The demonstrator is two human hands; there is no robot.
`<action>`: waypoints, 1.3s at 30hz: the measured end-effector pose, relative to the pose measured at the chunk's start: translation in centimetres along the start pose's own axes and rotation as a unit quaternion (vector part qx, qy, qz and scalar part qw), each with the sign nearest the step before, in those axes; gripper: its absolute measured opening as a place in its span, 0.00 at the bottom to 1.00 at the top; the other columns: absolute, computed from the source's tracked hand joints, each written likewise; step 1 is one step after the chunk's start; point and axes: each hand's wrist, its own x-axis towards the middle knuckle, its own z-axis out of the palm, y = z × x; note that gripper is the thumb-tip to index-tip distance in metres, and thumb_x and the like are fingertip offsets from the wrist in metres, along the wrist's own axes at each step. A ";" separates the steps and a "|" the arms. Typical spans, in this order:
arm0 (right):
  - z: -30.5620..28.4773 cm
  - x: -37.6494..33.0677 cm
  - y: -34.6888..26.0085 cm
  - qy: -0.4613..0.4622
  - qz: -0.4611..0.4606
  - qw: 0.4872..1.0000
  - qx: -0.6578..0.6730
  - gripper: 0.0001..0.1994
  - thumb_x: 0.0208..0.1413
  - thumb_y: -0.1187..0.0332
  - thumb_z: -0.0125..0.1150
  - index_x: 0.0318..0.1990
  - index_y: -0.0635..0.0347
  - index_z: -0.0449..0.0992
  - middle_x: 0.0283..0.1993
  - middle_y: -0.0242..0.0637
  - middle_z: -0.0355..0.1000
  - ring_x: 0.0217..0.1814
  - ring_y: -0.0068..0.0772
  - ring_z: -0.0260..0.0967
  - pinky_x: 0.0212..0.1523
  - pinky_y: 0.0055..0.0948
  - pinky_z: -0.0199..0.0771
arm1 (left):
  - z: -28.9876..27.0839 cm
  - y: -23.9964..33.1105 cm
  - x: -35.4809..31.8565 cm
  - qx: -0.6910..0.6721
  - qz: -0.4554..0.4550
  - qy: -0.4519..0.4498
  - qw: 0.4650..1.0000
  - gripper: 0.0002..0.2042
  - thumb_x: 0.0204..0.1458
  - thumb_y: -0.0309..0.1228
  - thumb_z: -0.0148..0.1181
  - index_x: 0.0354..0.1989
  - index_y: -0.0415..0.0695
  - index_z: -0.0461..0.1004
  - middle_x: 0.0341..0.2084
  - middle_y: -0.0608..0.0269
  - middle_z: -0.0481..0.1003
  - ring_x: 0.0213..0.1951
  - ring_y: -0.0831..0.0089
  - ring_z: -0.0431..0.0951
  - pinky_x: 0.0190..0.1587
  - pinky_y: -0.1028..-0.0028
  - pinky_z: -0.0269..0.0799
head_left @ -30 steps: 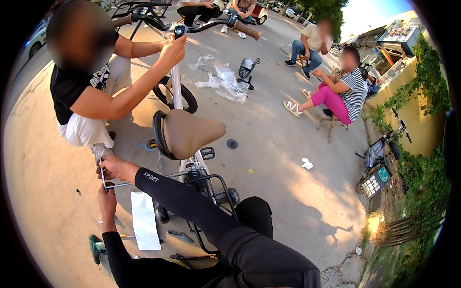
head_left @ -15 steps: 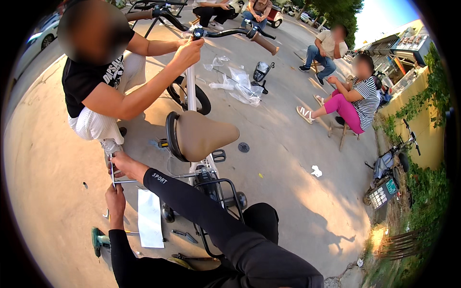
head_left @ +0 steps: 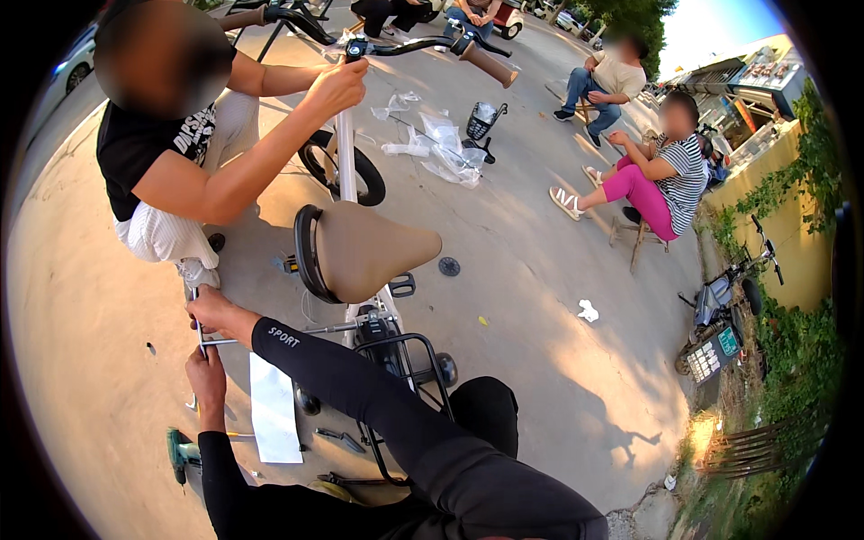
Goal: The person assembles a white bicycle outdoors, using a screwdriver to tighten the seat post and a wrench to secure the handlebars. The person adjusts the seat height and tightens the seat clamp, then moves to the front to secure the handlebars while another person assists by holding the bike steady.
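Gripping a silver bar (head_left: 201, 335), right fingers (head_left: 205, 306) pinching, left fingers (head_left: 200, 363) seemingly too (tips obscured)

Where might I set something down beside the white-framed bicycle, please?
Bare concrete lies between the black tubular rear rack and the crumpled white scrap, except one small yellow leaf. It looks crowded around the flat white sheet: green power drill, dark hand tool, and the left hand and right hand on the silver metal rod.

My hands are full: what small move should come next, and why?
Perhaps turn the metal crosspiece slightly: your right hand is at its far end, your left hand at its near end, and the metal rod meeting it runs toward the bicycle.
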 end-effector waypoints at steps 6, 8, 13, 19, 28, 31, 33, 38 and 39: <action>0.9 0.7 1.5 0.063 -0.046 0.994 -0.071 0.12 0.50 0.74 0.53 0.42 0.71 0.66 0.30 0.48 0.71 0.24 0.39 0.73 0.22 0.39 0.71 | -0.1 -0.3 -0.4 0.030 -0.006 -0.002 1.000 0.16 0.59 0.32 0.51 0.25 0.28 0.70 0.15 0.41 0.69 0.18 0.51 0.68 0.26 0.56 0.62; 0.2 1.9 2.4 0.082 -0.073 0.988 -0.113 0.13 0.49 0.75 0.51 0.42 0.73 0.66 0.29 0.51 0.72 0.24 0.41 0.73 0.23 0.40 0.72 | 1.0 -0.4 -0.2 0.026 0.031 0.001 0.999 0.16 0.59 0.31 0.51 0.26 0.28 0.70 0.15 0.41 0.69 0.18 0.51 0.68 0.26 0.57 0.62; 0.0 2.5 3.0 0.071 -0.069 0.979 -0.176 0.16 0.48 0.73 0.54 0.44 0.76 0.66 0.33 0.56 0.74 0.32 0.47 0.76 0.31 0.42 0.75 | 1.2 0.3 -0.6 0.027 0.021 0.006 0.999 0.16 0.59 0.31 0.51 0.26 0.28 0.72 0.15 0.40 0.70 0.18 0.48 0.70 0.26 0.58 0.63; 0.0 -0.4 -0.2 0.031 -0.019 0.980 -0.195 0.22 0.47 0.68 0.59 0.46 0.79 0.69 0.46 0.65 0.74 0.52 0.55 0.76 0.47 0.40 0.78 | 0.0 -0.1 -0.3 0.075 0.013 0.013 0.997 0.17 0.58 0.36 0.53 0.26 0.32 0.75 0.20 0.38 0.73 0.24 0.41 0.75 0.29 0.54 0.69; 0.7 0.0 -0.1 0.113 -0.057 0.964 -0.232 0.10 0.43 0.70 0.61 0.30 0.70 0.76 0.30 0.54 0.77 0.32 0.43 0.79 0.34 0.35 0.77 | 0.7 0.0 -0.4 0.033 0.030 0.045 0.998 0.18 0.58 0.35 0.53 0.23 0.30 0.72 0.13 0.44 0.68 0.16 0.59 0.67 0.26 0.61 0.65; 0.9 -0.9 -0.8 0.127 -0.043 0.954 -0.267 0.11 0.43 0.69 0.61 0.31 0.69 0.77 0.35 0.56 0.78 0.38 0.47 0.80 0.37 0.36 0.78 | 0.8 0.1 -0.6 0.032 0.012 0.045 0.998 0.16 0.58 0.34 0.55 0.24 0.32 0.74 0.16 0.41 0.71 0.20 0.46 0.73 0.26 0.61 0.67; 0.9 -1.9 -1.5 0.117 -0.037 0.955 -0.269 0.16 0.44 0.68 0.61 0.40 0.69 0.76 0.43 0.57 0.77 0.47 0.51 0.78 0.45 0.36 0.77 | 1.0 -0.2 -0.6 0.028 0.028 0.052 0.998 0.16 0.57 0.34 0.55 0.23 0.32 0.73 0.16 0.41 0.71 0.19 0.47 0.73 0.26 0.62 0.67; 0.4 -3.5 -3.0 0.087 -0.032 0.949 -0.301 0.24 0.49 0.66 0.60 0.52 0.70 0.67 0.50 0.59 0.74 0.54 0.52 0.75 0.53 0.37 0.76 | 2.1 -1.3 0.1 0.032 0.073 0.075 0.994 0.15 0.57 0.32 0.54 0.23 0.33 0.72 0.16 0.40 0.71 0.21 0.44 0.75 0.25 0.59 0.67; 0.4 -3.7 -3.1 0.082 -0.037 0.946 -0.311 0.25 0.50 0.66 0.60 0.53 0.71 0.65 0.51 0.59 0.73 0.55 0.52 0.75 0.52 0.38 0.77 | 2.2 -1.5 0.1 0.032 0.079 0.080 0.993 0.15 0.57 0.32 0.54 0.23 0.33 0.72 0.16 0.40 0.71 0.22 0.44 0.75 0.25 0.59 0.67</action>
